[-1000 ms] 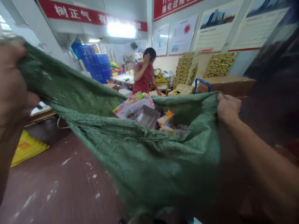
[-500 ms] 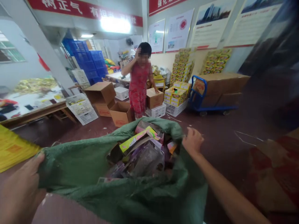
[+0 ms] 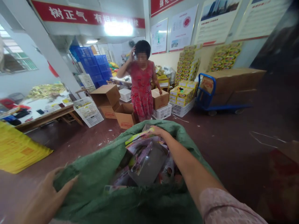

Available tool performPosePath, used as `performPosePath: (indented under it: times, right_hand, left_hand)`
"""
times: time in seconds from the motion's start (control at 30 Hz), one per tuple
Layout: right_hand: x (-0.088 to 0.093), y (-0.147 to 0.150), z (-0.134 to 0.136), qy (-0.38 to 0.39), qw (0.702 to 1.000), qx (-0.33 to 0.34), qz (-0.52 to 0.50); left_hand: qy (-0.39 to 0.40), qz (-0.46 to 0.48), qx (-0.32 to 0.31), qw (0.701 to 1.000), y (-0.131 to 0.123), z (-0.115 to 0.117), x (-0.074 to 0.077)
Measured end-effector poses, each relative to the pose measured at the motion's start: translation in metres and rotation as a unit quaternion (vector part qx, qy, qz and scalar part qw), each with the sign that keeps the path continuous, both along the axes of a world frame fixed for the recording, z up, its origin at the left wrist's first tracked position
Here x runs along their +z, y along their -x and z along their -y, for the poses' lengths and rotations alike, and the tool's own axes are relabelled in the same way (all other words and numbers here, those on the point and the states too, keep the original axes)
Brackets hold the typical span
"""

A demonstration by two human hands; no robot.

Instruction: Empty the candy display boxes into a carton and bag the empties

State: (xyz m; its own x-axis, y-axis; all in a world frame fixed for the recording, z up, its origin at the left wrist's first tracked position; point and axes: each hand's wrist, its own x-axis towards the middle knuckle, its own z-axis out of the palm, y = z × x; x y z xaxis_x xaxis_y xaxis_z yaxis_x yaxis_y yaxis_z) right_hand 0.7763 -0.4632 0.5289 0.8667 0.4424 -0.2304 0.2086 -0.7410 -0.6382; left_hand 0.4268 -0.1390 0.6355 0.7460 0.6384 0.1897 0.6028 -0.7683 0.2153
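Right hand has left the side rim of the green sack, where it was half a second ago, and reaches into the opening at the middle of the frame, fingertips against the packaging; whether they are closed on any piece cannot be told. Left hand, at the lower left, has thumb and fingers apart with a fold of the sack's edge between them (how firmly it pinches is unclear).

Largest by far is the sack, which fills the lower middle, its mouth wide and facing up. With one hand gone from the rim, the left seems to tend the mouth alone while the right works among the contents; the job looks to have shifted from spreading the cloth to handling what lies within.

Beyond the sack, at upper centre, stands a person in red, one hand still raised to the head. A yellow bag sits at the left edge.

Smaller, inside the mouth, a clear plastic tray rests tilted on other wrappers. Smallest is the yellow-edged packet, just above the tray, touching the right fingers.
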Motion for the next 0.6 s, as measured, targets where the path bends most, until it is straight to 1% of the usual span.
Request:
performPosePath:
  times: [0.03, 0.1, 0.13, 0.2, 0.23, 0.27, 0.3, 0.37, 0.43, 0.5, 0.53, 0.57, 0.6]
  right_hand:
    - [-0.004, 0.003, 0.006, 0.001, 0.999, 0.027, -0.033]
    - [-0.009, 0.015, 0.018, 0.005, 0.992, 0.086, -0.093]
    - [-0.011, 0.021, 0.024, -0.008, 0.987, 0.114, -0.116]
    - [-0.014, 0.033, 0.035, -0.056, 0.975, 0.146, -0.156]
    - [-0.015, 0.037, 0.039, -0.074, 0.971, 0.148, -0.170]
    - [-0.017, 0.039, 0.042, -0.067, 0.974, 0.140, -0.164]
    - [-0.019, 0.040, 0.044, -0.032, 0.982, 0.122, -0.137]
    - [-0.027, 0.039, 0.044, 0.080, 0.993, 0.073, -0.035]
    - [-0.040, 0.037, 0.044, 0.165, 0.984, 0.027, 0.057]
    - [-0.055, 0.037, 0.045, 0.198, 0.976, -0.003, 0.088]
    - [-0.062, 0.037, 0.045, 0.210, 0.973, -0.011, 0.099]
    - [-0.069, 0.038, 0.045, 0.221, 0.969, -0.013, 0.110]
    - [-0.075, 0.039, 0.045, 0.229, 0.966, -0.008, 0.120]
  left_hand:
    - [-0.035, -0.012, -0.003, 0.999, -0.007, 0.008, 0.005]
    - [-0.120, -0.030, -0.040, 0.992, -0.022, 0.026, 0.014]
    - [-0.149, -0.042, -0.060, 0.986, -0.031, 0.036, 0.017]
    - [-0.160, -0.097, -0.087, 0.978, -0.055, 0.055, 0.016]
    - [-0.151, -0.134, -0.099, 0.974, -0.070, 0.064, 0.011]
    - [-0.141, -0.171, -0.114, 0.968, -0.085, 0.071, 0.004]
    - [-0.134, -0.198, -0.135, 0.962, -0.101, 0.077, -0.007]
    - [-0.112, -0.235, -0.169, 0.951, -0.132, 0.082, -0.035]
    - [-0.049, -0.260, -0.168, 0.950, -0.157, 0.080, -0.066]
    - [0.040, -0.265, -0.153, 0.951, -0.173, 0.075, -0.092]
    - [0.075, -0.254, -0.147, 0.953, -0.178, 0.073, -0.101]
    - [0.096, -0.234, -0.141, 0.957, -0.182, 0.071, -0.106]
    - [0.103, -0.210, -0.135, 0.963, -0.185, 0.069, -0.107]
